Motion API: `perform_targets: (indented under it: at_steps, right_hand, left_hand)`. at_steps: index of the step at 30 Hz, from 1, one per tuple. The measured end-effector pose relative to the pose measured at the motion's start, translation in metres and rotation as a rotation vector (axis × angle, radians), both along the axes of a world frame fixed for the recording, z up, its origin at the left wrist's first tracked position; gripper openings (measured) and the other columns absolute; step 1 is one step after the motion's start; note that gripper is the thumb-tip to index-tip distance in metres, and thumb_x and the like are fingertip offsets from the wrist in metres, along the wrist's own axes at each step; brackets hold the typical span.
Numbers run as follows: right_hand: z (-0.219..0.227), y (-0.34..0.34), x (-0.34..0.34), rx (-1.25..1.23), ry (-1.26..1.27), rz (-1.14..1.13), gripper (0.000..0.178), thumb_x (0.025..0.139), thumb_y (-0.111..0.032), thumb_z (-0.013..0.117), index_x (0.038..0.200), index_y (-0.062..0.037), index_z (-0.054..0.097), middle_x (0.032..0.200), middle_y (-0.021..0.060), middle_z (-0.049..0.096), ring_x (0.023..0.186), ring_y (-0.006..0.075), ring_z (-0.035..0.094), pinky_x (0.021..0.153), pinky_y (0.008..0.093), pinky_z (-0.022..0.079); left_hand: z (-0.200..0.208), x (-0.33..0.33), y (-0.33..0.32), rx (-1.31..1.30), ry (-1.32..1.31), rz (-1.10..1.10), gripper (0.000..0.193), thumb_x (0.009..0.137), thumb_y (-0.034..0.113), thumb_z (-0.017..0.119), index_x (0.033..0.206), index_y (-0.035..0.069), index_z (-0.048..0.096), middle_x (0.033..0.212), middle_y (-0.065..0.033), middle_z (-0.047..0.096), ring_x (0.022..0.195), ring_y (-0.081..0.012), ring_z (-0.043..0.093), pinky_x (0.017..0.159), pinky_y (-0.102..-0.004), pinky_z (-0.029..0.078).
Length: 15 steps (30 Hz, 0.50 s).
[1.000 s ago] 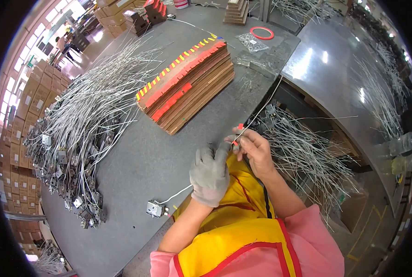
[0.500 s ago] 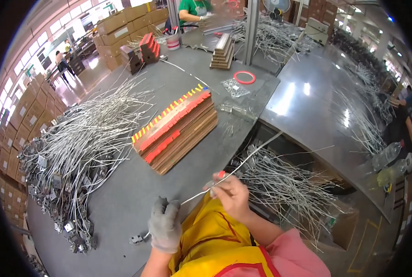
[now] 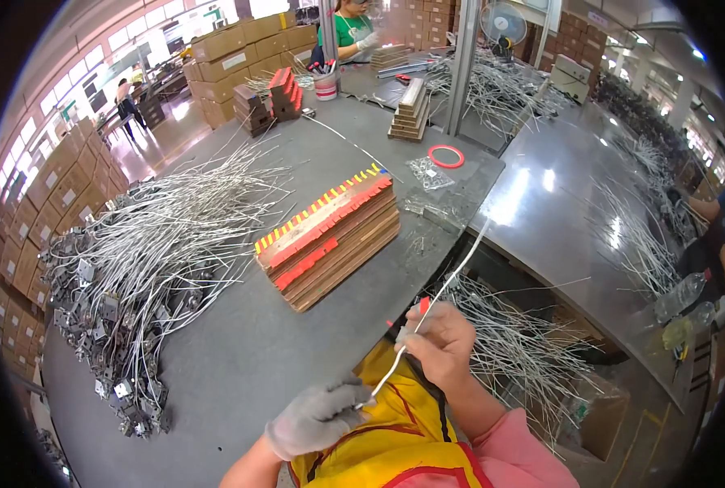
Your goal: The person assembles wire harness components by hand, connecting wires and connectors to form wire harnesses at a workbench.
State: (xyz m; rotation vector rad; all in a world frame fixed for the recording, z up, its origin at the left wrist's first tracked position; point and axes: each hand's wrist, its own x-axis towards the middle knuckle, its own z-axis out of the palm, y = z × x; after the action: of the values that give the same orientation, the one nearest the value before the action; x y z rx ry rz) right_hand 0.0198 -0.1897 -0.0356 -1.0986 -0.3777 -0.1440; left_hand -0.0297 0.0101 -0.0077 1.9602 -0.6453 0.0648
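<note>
A: What lies on the far left?

B: A wire bundle (image 3: pixel 187 215) on the table (image 3: pixel 224 358), its metal ends (image 3: pixel 106 321) together, perhaps so strands separate easily.

A: And the gloved left hand (image 3: pixel 320 416)?

B: Its fingers hold the white cable (image 3: pixel 465 259) near its lower end. Beyond, coloured strips (image 3: pixel 322 208) edge the wooden stack (image 3: pixel 346 259), probably for easy peeling.

A: The right hand (image 3: pixel 441 342)?

B: Narrow, its fingers pinch the cable where it slants up rightward; two grips likely steady it. A red tab (image 3: pixel 425 305) shows at the fingertips; whether it sticks to the cable, I can't tell.
</note>
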Motion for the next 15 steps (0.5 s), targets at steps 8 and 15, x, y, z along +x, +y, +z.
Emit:
perform_targets:
  at_steps: [8, 15]
  right_hand:
    - [0.017, -0.011, 0.004, -0.405, -0.533, -0.203, 0.02, 0.071, 0.006, 0.056, 0.085, 0.0, 0.043, 0.061, 0.0074, 0.051, 0.051, 0.0132, 0.047, 0.046, 0.0248, 0.037]
    - [-0.014, -0.029, -0.008, 0.158, -0.054, -0.206, 0.018, 0.072, 0.008, 0.052, 0.083, -0.0039, 0.046, 0.057, -0.0002, 0.036, 0.05, 0.0103, 0.041, 0.039, 0.0237, 0.03]
  left_hand:
    - [0.007, 0.005, -0.009, 0.026, -0.094, 0.246, 0.011, 0.078, -0.006, 0.055, 0.086, -0.002, 0.062, 0.08, -0.0132, 0.054, 0.064, -0.0288, 0.055, 0.057, -0.0323, 0.043]
    - [0.013, -0.001, -0.013, -0.291, 0.939, -0.304, 0.016, 0.09, 0.009, 0.05, 0.102, -0.001, 0.054, 0.076, -0.0045, 0.05, 0.061, -0.0123, 0.05, 0.057, -0.025, 0.045]
